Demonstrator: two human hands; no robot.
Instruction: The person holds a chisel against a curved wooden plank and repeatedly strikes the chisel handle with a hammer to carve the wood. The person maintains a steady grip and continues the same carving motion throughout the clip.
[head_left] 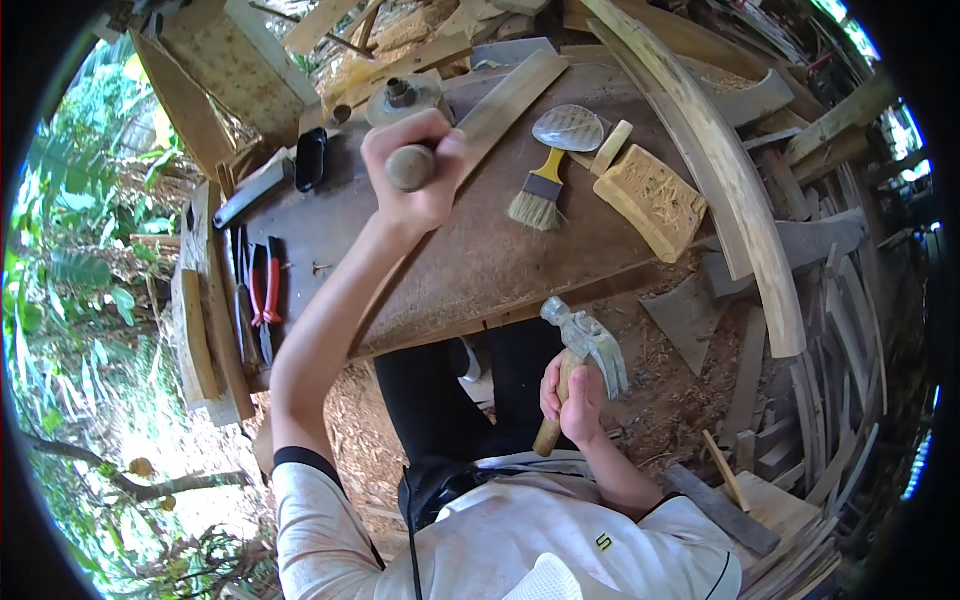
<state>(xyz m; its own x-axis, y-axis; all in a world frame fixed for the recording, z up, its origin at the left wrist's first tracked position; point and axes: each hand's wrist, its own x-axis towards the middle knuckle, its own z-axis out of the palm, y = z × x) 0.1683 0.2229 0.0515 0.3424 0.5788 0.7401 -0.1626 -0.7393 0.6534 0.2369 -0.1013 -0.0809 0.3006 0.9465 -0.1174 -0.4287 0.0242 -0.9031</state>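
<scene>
My left hand (425, 205) is wrapped round a tool with a rounded wooden handle (410, 168), its butt end facing up. The lower end of that tool is hidden beneath my fist. Under and beside the fist a long narrow wooden board (510, 95) lies slantwise over the table. My right hand (577, 400), in front of the table's near edge and above my lap, grips a claw hammer (588, 342) by its wooden handle, head up. A brush (540, 190) with a yellow handle lies on the table beyond the hammer.
The brown table (480, 260) carries red-handled pliers (266, 285), a black tray (311, 160), a glass jar (408, 97), a clear oval dish (568, 128) and a wooden block (655, 200). A long pale pole (720, 150) leans at the right. Wood shavings cover the ground.
</scene>
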